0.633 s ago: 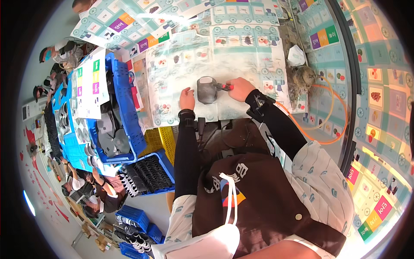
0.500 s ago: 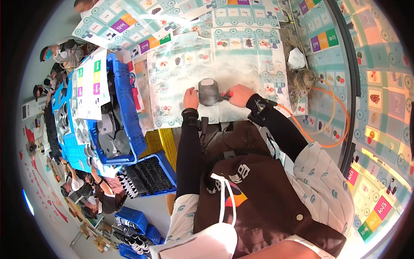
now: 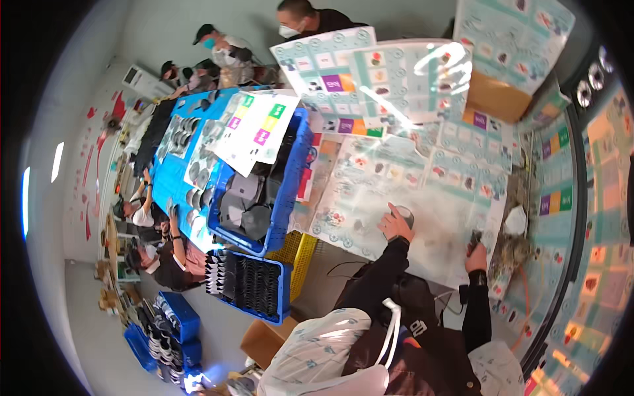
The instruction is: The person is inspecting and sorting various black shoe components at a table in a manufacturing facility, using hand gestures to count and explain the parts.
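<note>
R hand (image 3: 476,256) has swung from beside the grey pc (image 3: 405,214) out to the worktop's R side; L hand (image 3: 395,226) now lies over the pc. View has turned too, so part of the shift is just head motion.

Pc is on the sheet-covered worktop (image 3: 436,221), near its front edge, mostly hidden by L hand. L index sticks out straight, other fingers bent; can't tell if they pinch the pc or only rest on it. Hand prob. sits there to steady it. R fingers are wrapped round a dark hand tool (image 3: 475,237), nose pointing away from the body, well apart from the pc; blurry, so exact grip is unsure. Orange hose (image 3: 526,290) hangs at far R, prob. w/ slack so the tool can travel.

Printed sheets prob. save the top from dust. Upright panels (image 3: 413,82) at the back look like a screen. To L, blue crate (image 3: 300,171) w/ grey pcs sits within reach, loose sheets on its rim; yellow basket (image 3: 301,267) and lower blue crate (image 3: 284,294) below, black curved pcs nested in rows, prob. to save space. Co-workers (image 3: 181,254) sit at the blue table (image 3: 179,150) beyond.
</note>
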{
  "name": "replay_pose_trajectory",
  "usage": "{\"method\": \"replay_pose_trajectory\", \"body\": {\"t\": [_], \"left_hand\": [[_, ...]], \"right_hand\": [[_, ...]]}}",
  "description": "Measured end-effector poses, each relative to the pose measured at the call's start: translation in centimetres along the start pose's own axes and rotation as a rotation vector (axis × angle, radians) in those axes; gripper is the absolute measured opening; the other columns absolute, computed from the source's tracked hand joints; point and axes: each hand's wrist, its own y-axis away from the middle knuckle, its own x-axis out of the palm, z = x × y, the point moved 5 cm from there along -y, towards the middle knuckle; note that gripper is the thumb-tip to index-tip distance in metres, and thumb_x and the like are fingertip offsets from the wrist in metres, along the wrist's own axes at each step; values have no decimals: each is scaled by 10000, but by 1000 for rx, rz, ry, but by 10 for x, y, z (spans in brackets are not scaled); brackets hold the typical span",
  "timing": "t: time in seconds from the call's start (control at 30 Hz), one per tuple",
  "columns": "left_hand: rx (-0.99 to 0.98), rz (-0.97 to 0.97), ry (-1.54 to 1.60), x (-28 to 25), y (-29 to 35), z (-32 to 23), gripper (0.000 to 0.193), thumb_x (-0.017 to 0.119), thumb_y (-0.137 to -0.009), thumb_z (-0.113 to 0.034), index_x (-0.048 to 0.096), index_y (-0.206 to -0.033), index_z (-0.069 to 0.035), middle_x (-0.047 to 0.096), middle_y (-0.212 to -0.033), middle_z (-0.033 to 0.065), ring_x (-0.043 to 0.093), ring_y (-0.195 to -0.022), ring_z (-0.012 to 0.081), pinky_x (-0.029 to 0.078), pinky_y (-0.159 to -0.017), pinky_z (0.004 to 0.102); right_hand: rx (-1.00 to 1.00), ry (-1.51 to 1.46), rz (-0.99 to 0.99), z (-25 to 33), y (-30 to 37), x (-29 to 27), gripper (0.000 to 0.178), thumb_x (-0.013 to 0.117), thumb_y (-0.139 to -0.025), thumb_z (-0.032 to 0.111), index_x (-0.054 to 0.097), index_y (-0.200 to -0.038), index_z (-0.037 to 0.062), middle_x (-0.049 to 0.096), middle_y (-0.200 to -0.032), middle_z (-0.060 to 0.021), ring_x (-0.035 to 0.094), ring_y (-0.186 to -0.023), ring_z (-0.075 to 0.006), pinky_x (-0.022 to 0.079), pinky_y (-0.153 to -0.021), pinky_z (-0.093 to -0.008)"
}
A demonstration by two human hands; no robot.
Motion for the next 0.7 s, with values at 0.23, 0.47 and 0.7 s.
{"method": "replay_pose_trajectory", "body": {"t": [0.23,0.47,0.7], "left_hand": [[8,53,38,-36,-22,8,1210,825,-693,-402,162,-1579,87,520,-1321,280,538,-1212,406,376,-1088,612],[32,-365,212,-245,-23,159,1354,900,-548,-474,199,-1563,84,566,-1232,270,579,-1118,403,448,-1003,568],[-406,-665,260,-364,27,580,1187,931,-556,-429,337,-1467,47,640,-1142,239,638,-1080,418,534,-919,507]], "right_hand": [[-50,267,-74,-16,-9,-24,560,668,-799,77,517,-1317,-74,501,-1363,-296,437,-1309,-483,340,-1125,-562],[-222,111,30,106,4,-7,366,655,-814,30,615,-1176,4,589,-1225,-200,528,-1182,-401,412,-1054,-505],[-437,62,97,273,31,38,334,636,-807,-4,634,-1140,18,603,-1214,-164,521,-1227,-365,407,-1073,-474]]}}
